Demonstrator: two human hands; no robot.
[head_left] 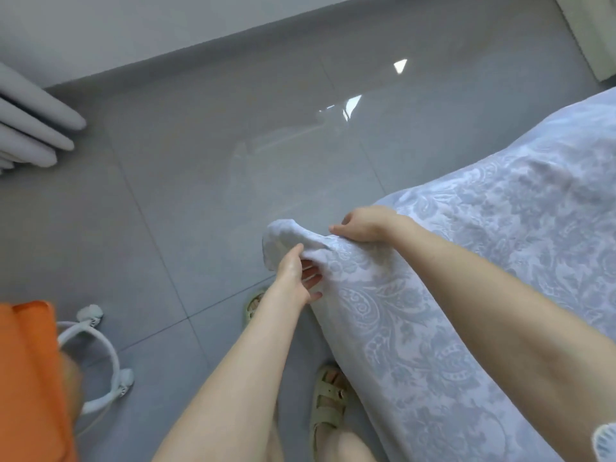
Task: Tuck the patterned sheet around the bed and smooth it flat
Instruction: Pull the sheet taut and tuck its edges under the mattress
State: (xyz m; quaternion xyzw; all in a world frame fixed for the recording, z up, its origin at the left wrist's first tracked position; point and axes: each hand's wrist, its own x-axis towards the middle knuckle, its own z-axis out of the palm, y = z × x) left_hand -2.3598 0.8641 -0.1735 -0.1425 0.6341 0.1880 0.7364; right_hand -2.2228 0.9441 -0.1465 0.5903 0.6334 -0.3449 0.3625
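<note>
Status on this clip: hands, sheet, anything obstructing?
Left hand pinches patterned sheet corner; right hand grips it alongside. Corner bunched, not tucked. White hoop on floor, left of feet.

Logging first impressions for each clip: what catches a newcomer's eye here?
The two hands at mid-frame: the left hand pinches a bunched corner of the patterned sheet, and the right hand grips it just beyond. The pale sheet fills the right side; a bright orange object sits at the lower left edge.
</note>
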